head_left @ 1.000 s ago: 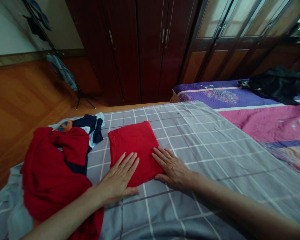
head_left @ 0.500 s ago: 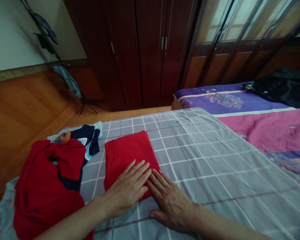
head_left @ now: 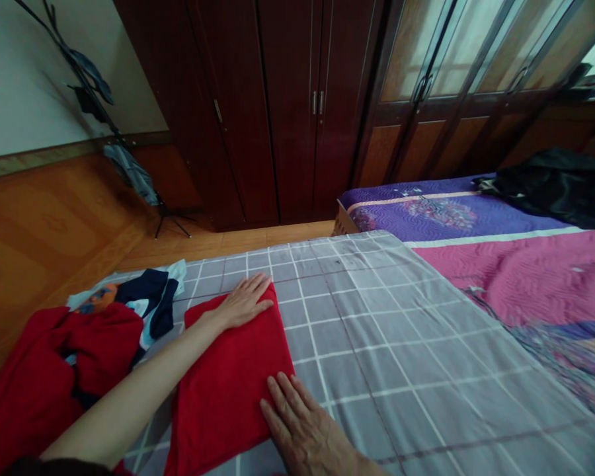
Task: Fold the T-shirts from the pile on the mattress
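Note:
A folded red cloth (head_left: 228, 377) lies flat on the grey checked bedsheet in front of me; I cannot tell what kind of garment it is. My left hand (head_left: 245, 303) rests on its far end, fingers stretched out toward the far right corner. Lower down, my right hand (head_left: 307, 423) lies with its fingertips on the cloth's right edge, fingers extended. Neither hand grips anything. My left forearm crosses over part of the cloth's left side and hides it.
To the left lies a heap of red (head_left: 24, 370) and navy clothes (head_left: 151, 297). The grey checked sheet (head_left: 377, 337) stretches right, beside a purple and pink bedspread (head_left: 506, 277) with a black garment (head_left: 550, 185) on it. Behind stand dark wardrobes (head_left: 297, 119) and a coat stand (head_left: 114, 132).
My left hand has moved forward to the cloth's far end, away from my right hand. My right hand has come nearer me along the right edge. The red cloth now reaches closer to me.

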Demonstrator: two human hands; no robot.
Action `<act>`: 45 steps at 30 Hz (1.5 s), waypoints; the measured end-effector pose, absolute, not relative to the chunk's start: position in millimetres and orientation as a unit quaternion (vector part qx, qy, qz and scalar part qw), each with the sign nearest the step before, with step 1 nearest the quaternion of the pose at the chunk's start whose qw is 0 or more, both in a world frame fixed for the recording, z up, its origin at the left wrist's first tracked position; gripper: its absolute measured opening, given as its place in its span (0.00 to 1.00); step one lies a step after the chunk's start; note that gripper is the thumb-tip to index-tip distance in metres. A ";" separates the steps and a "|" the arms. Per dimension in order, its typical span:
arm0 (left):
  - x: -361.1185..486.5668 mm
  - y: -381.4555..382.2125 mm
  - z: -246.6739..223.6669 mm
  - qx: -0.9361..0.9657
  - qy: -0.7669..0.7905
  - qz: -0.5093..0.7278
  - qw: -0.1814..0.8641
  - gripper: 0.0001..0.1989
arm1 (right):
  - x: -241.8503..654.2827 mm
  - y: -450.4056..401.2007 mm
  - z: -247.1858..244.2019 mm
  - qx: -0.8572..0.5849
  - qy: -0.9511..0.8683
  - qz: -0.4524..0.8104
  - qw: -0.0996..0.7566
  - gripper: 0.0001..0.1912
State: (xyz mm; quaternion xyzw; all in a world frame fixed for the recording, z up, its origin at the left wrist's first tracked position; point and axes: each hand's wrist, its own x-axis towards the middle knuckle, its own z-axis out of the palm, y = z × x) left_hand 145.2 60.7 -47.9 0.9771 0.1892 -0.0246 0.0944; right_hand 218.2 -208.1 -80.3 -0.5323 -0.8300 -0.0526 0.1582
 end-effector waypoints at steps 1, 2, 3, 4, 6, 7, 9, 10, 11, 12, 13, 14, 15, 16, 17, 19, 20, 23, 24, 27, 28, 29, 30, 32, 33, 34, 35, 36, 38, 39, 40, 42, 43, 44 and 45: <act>140.1 50.0 -48.1 0.983 0.157 -0.026 0.094 0.34 | 217.8 -206.4 -84.1 -0.532 -0.824 -0.103 0.163 0.28; 133.0 39.2 -49.3 0.988 0.120 -0.032 0.094 0.34 | 217.2 -204.8 -87.5 -0.532 -0.816 -0.148 0.172 0.24; 124.2 30.3 -51.4 0.990 0.093 -0.040 0.093 0.34 | 216.9 -203.5 -90.2 -0.532 -0.807 -0.183 0.180 0.21; 114.4 24.8 -54.1 0.991 0.087 -0.045 0.088 0.34 | 216.7 -202.4 -92.1 -0.531 -0.800 -0.206 0.189 0.19; 94.3 26.2 -59.4 0.988 0.136 -0.034 0.066 0.32 | 217.5 -201.1 -92.8 -0.527 -0.800 -0.213 0.193 0.18; 85.8 32.0 -61.2 0.983 0.178 -0.021 0.052 0.31 | 218.3 -200.7 -92.1 -0.523 -0.807 -0.204 0.185 0.19; 74.9 45.9 -61.1 0.965 0.260 0.005 0.032 0.30 | 220.2 -200.3 -89.7 -0.515 -0.819 -0.190 0.167 0.19; 73.5 50.7 -59.1 0.958 0.285 0.012 0.029 0.29 | 220.9 -200.1 -88.6 -0.511 -0.822 -0.192 0.160 0.19; 75.2 52.2 -56.1 0.955 0.296 0.016 0.031 0.29 | 221.4 -199.8 -87.8 -0.509 -0.822 -0.202 0.155 0.19; 79.9 50.3 -52.6 0.957 0.289 0.014 0.038 0.29 | 221.5 -199.4 -87.3 -0.509 -0.818 -0.219 0.155 0.18; 87.2 45.2 -49.1 0.963 0.266 0.010 0.047 0.29 | 221.4 -199.1 -87.0 -0.509 -0.812 -0.237 0.157 0.18; 96.5 38.2 -46.3 0.971 0.233 0.002 0.057 0.29 | 221.0 -198.8 -86.6 -0.509 -0.807 -0.253 0.160 0.17; 107.0 30.5 -44.5 0.978 0.196 -0.007 0.068 0.30 | 220.6 -198.6 -86.2 -0.510 -0.803 -0.262 0.162 0.17; 117.6 23.8 -44.1 0.983 0.164 -0.019 0.078 0.30 | 220.1 -198.5 -85.7 -0.512 -0.800 -0.266 0.163 0.17; 127.3 19.3 -45.0 0.986 0.140 -0.030 0.087 0.30 | 219.8 -198.5 -85.1 -0.514 -0.799 -0.265 0.164 0.17; 139.9 20.0 -49.3 0.986 0.129 -0.039 0.093 0.31 | 219.6 -198.9 -84.3 -0.518 -0.798 -0.258 0.165 0.17; 141.3 25.3 -52.2 0.985 0.141 -0.034 0.092 0.32 | 219.8 -199.2 -84.4 -0.519 -0.799 -0.253 0.168 0.18; 122.8 51.6 -60.9 0.973 0.218 0.000 0.075 0.31 | 221.2 -200.8 -87.8 -0.518 -0.802 -0.237 0.182 0.18; 110.1 60.4 -63.6 0.965 0.251 0.010 0.069 0.30 | 221.8 -201.4 -89.9 -0.518 -0.803 -0.231 0.185 0.19; 62.9 76.0 -71.8 0.929 0.362 0.042 0.056 0.30 | 223.4 -203.5 -96.7 -0.519 -0.806 -0.212 0.192 0.20; 46.9 76.2 -74.6 0.912 0.402 0.058 0.056 0.31 | 223.8 -204.2 -98.0 -0.519 -0.809 -0.198 0.193 0.21; 31.7 73.9 -77.3 0.898 0.430 0.078 0.056 0.33 | 224.0 -204.7 -98.2 -0.520 -0.812 -0.176 0.196 0.22; 18.0 69.1 -79.8 0.886 0.449 0.098 0.065 0.34 | 224.2 -205.2 -97.0 -0.525 -0.815 -0.142 0.201 0.23; -4.6 53.5 -83.7 0.866 0.467 0.134 0.114 0.34 | 224.1 -205.7 -88.9 -0.554 -0.804 -0.040 0.212 0.29; -13.4 43.4 -84.9 0.852 0.480 0.154 0.144 0.35 | 224.0 -205.6 -82.0 -0.580 -0.784 0.020 0.218 0.31; -20.6 32.6 -85.4 0.832 0.494 0.174 0.182 0.35 | 224.0 -205.3 -73.5 -0.613 -0.754 0.075 0.224 0.32; -26.2 21.7 -85.4 0.805 0.514 0.187 0.227 0.36 | 224.2 -204.6 -64.0 -0.647 -0.717 0.121 0.230 0.31; -30.5 11.1 -84.6 0.774 0.535 0.195 0.276 0.38 | 224.6 -203.4 -54.0 -0.680 -0.677 0.155 0.233 0.29; -35.0 -6.9 -81.1 0.706 0.575 0.198 0.362 0.41 | 226.3 -199.5 -35.9 -0.733 -0.611 0.193 0.229 0.22; -35.5 -13.8 -78.4 0.677 0.590 0.197 0.394 0.43 | 227.5 -196.8 -28.8 -0.750 -0.589 0.207 0.219 0.18; -35.0 -19.1 -74.9 0.654 0.600 0.197 0.416 0.44 | 228.7 -193.7 -23.5 -0.762 -0.571 0.226 0.205 0.16; -31.4 -25.3 -66.4 0.624 0.612 0.196 0.445 0.43 | 230.8 -186.9 -18.0 -0.777 -0.541 0.268 0.176 0.15; -28.5 -26.5 -61.5 0.612 0.615 0.193 0.458 0.43 | 231.4 -183.6 -17.4 -0.782 -0.526 0.288 0.166 0.17; -25.2 -27.0 -56.6 0.603 0.614 0.189 0.474 0.42 | 231.8 -180.7 -17.7 -0.785 -0.513 0.306 0.163 0.20; -21.4 -27.0 -51.7 0.594 0.614 0.185 0.486 0.41 | 232.0 -178.3 -18.6 -0.788 -0.500 0.319 0.167 0.23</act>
